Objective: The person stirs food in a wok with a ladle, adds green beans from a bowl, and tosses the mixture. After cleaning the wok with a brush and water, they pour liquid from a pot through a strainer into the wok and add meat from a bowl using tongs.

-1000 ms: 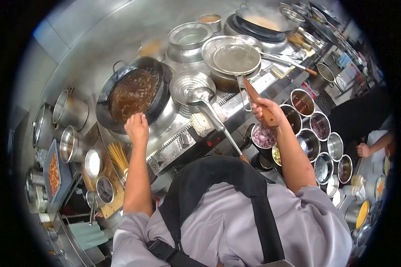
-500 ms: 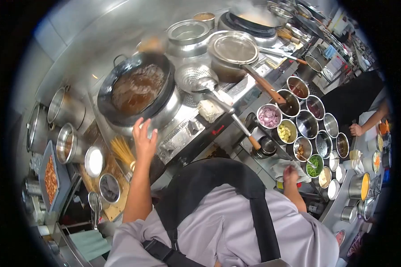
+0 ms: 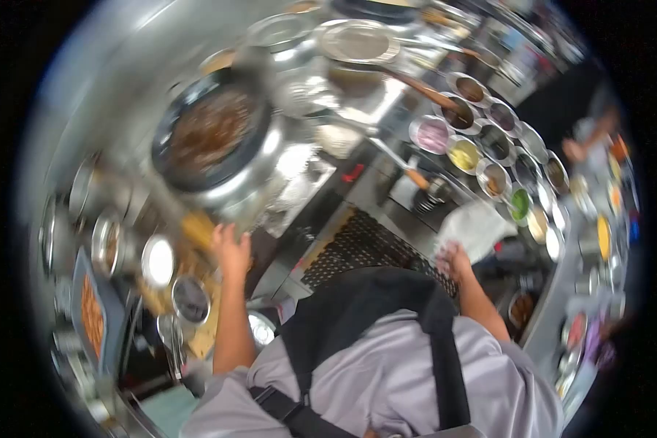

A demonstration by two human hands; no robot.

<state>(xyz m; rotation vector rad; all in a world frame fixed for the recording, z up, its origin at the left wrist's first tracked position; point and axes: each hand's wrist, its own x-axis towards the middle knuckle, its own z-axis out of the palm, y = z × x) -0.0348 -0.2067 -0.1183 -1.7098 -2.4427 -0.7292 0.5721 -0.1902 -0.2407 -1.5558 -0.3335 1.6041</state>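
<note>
Single head-worn view, steeply down over stove (image 3: 219, 146), close, motion-blurred.

Wok (image 3: 212, 139) sat back left; ingredient bowls (image 3: 463, 155) ran right of it; cloth (image 3: 473, 230) before bowls, in right hand (image 3: 452, 259); left hand (image 3: 230, 248) just before wok.

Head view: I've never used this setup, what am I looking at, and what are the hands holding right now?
There is no machine: one camera worn on a person's head looks down through a round, blurred lens at their own bare hands. The left hand reaches beside a yellow bundle in front of the wok of brown liquid; its grip is too blurred to tell. The right hand holds a white cloth. Metal bowls of ingredients line up on the right. Another person's hand shows at far right.
</note>
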